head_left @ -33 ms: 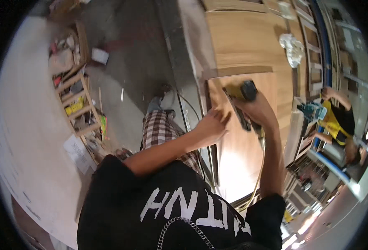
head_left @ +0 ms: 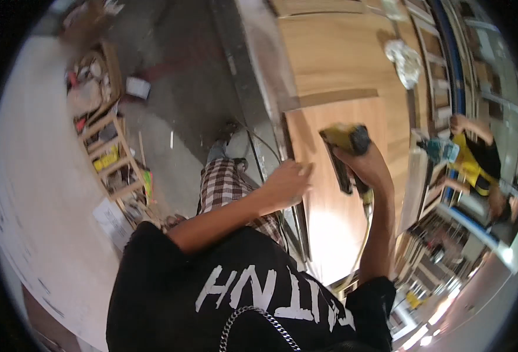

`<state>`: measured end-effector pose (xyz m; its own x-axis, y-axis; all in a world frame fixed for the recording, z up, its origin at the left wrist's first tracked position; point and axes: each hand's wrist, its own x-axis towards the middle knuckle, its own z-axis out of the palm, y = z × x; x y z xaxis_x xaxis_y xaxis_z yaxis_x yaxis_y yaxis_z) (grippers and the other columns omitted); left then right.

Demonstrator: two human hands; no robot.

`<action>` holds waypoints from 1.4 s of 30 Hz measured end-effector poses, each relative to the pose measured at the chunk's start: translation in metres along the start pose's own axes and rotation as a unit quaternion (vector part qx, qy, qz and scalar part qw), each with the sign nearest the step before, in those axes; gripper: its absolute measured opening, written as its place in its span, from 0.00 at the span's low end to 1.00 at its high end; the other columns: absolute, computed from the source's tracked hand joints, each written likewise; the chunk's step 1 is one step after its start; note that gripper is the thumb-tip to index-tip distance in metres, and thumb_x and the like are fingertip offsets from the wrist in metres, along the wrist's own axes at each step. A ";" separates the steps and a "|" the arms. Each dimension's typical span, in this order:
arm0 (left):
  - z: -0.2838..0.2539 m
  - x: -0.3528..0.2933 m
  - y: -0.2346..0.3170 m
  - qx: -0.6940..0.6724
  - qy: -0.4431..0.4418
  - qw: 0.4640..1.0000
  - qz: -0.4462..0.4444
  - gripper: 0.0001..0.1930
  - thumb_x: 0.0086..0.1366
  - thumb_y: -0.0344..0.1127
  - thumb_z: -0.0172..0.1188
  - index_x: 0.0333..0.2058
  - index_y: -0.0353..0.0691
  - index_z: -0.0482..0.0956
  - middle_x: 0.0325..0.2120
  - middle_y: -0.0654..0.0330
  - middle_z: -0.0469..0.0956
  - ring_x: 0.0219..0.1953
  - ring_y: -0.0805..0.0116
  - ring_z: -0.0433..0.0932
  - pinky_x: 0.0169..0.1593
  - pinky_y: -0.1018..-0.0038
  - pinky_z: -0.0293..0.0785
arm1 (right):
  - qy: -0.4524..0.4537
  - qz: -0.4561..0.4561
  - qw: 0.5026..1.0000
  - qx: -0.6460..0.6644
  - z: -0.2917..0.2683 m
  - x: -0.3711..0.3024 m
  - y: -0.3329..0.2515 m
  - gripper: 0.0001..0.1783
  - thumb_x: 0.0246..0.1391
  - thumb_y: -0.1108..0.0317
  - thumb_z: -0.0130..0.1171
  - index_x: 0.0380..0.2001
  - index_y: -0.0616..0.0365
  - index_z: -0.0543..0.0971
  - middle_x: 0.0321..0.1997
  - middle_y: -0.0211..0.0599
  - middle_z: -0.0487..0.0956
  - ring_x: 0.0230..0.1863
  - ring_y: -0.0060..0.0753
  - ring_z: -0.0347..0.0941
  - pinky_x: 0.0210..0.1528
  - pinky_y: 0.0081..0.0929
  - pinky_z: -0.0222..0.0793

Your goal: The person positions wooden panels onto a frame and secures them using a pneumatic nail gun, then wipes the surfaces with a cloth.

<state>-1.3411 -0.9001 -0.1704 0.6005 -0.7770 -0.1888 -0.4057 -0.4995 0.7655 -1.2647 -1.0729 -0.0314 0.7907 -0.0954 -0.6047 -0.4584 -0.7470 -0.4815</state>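
My right hand (head_left: 369, 167) is closed around the grip of a yellow and black nail gun (head_left: 342, 139), held over a light wood panel (head_left: 335, 217). A yellow air hose (head_left: 363, 249) runs from the tool's handle back along my forearm. Over the panel's left edge is my left hand (head_left: 288, 185), with its fingers curled in. Some blur covers the fingertips, and whatever they may hold is hidden. Dark strips line the left and far edges of the panel, which lies on a larger wooden sheet (head_left: 329, 56).
Crumpled white plastic (head_left: 404, 63) lies on the sheet's far right. To the right, a co-worker in yellow and black (head_left: 473, 158) handles a teal power tool (head_left: 440, 149). A wooden crate of odds and ends (head_left: 111, 154) stands left, beside a large pale board (head_left: 33, 176).
The nail gun has shifted slightly right and nearer to me, and its body has turned a little. My left hand has drawn back slightly toward the panel's left edge.
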 end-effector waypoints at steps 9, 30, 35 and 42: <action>-0.023 -0.098 -0.081 -0.194 0.216 0.942 -0.170 0.17 0.71 0.46 0.51 0.49 0.42 0.78 0.34 0.67 0.79 0.30 0.80 0.72 0.33 0.81 0.69 | 0.373 0.311 0.852 0.197 0.099 -0.382 0.358 0.33 0.48 0.60 0.66 0.54 0.66 0.69 0.37 0.47 0.80 0.36 0.42 0.77 0.41 0.36 0.72; -0.045 0.021 -0.093 -0.312 0.088 0.944 -0.061 0.32 0.62 0.24 0.47 0.65 0.29 0.52 0.52 0.51 0.76 0.55 0.66 0.71 0.64 0.71 0.57 | 0.702 0.268 0.461 0.471 0.389 -0.270 0.290 0.31 0.61 0.64 0.57 0.62 0.67 0.62 0.50 0.45 0.75 0.48 0.31 0.72 0.52 0.28 0.67; -0.059 0.012 -0.071 -0.369 0.096 0.924 -0.022 0.42 0.57 0.25 0.46 0.68 0.30 0.36 0.51 0.51 0.77 0.56 0.65 0.71 0.63 0.70 0.58 | 0.652 0.284 0.397 0.580 0.356 -0.312 0.277 0.30 0.60 0.60 0.60 0.60 0.62 0.64 0.50 0.43 0.73 0.48 0.31 0.69 0.48 0.29 0.68; -0.084 0.083 -0.041 -0.570 0.129 0.808 0.076 0.31 0.69 0.38 0.45 0.66 0.30 0.49 0.45 0.53 0.80 0.49 0.67 0.74 0.60 0.68 0.63 | 0.651 0.276 0.409 0.576 0.232 -0.401 0.226 0.39 0.54 0.76 0.59 0.65 0.60 0.53 0.30 0.37 0.74 0.28 0.27 0.70 0.33 0.29 0.70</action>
<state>-1.2166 -0.9124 -0.1656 0.7870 -0.6166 -0.0177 0.3216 0.3856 0.8648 -1.7792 -1.0510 -0.0444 -0.3608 -0.8708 -0.3340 -0.0067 0.3605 -0.9327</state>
